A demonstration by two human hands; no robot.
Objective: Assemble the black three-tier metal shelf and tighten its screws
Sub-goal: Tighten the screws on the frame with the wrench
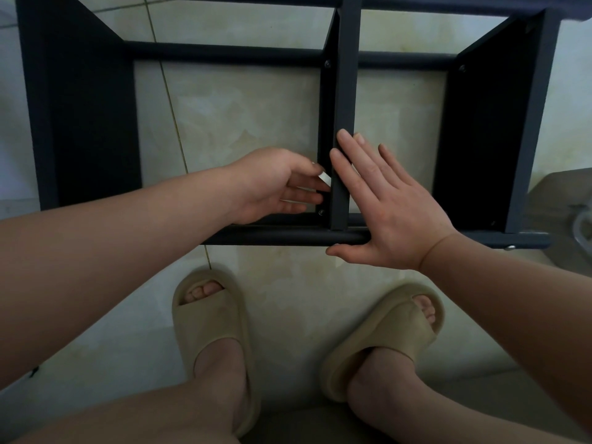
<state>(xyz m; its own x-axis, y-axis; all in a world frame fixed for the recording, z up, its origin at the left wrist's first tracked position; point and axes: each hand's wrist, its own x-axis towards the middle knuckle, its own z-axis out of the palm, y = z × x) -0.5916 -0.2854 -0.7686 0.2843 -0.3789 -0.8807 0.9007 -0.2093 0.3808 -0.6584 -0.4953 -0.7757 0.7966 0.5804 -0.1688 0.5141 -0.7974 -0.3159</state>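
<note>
The black metal shelf (80, 116) lies on its side on the tiled floor, its tiers standing as upright panels. My right hand (384, 206) lies flat with straight fingers against the middle tier's edge (346, 91), thumb under the near round rail (282, 237). My left hand (272, 184) reaches in beside that tier and pinches a small silvery tool (325, 178), probably a hex key, near a screw (320, 212) at the tier's lower corner. Other screw heads (327, 63) show at the far rail.
My two feet in beige slides (208, 318) stand on the pale floor tiles just in front of the shelf. A grey low object with a clear round item (579, 225) sits at the right edge, touching the frame's right end.
</note>
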